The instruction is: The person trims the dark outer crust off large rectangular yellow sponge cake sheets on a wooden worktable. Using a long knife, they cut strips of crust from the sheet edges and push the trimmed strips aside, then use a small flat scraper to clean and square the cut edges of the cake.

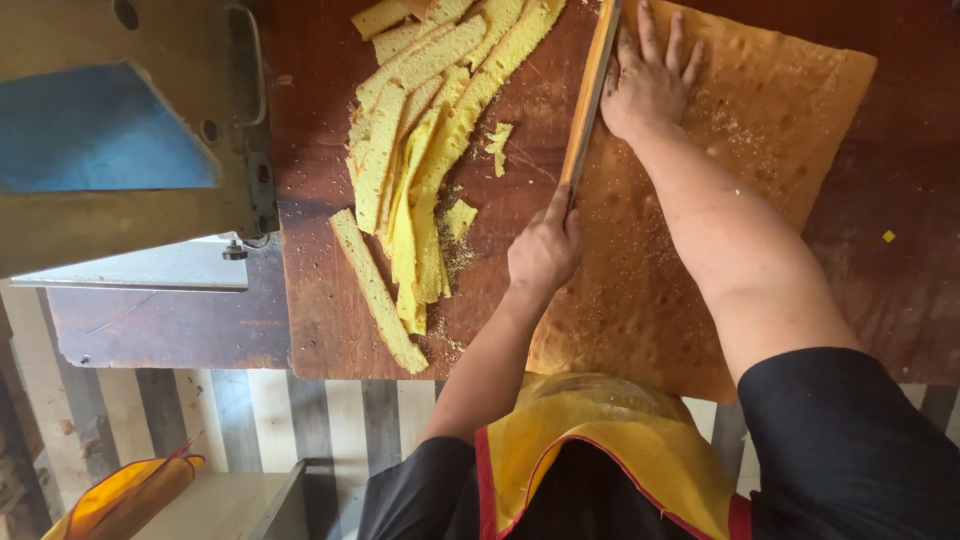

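Observation:
A large brown-topped sponge cake sheet (760, 130) lies flat on a dark wooden table (320, 140). My right hand (650, 85) presses flat on the sheet near its left edge, fingers spread. My left hand (545, 250) grips the handle of a long knife (590, 90). The blade runs along the sheet's left edge, just beside my right hand. To the left of the knife lies a loose pile of yellow cake strips (420, 150), with crumbs scattered around it.
A tan metal machine with a blue panel (100, 130) stands at the table's left end. One separate strip (375, 290) lies near the front edge. My yellow apron (610, 440) shows below, above a striped floor (250, 420). A yellow-orange object (120, 495) sits at the bottom left.

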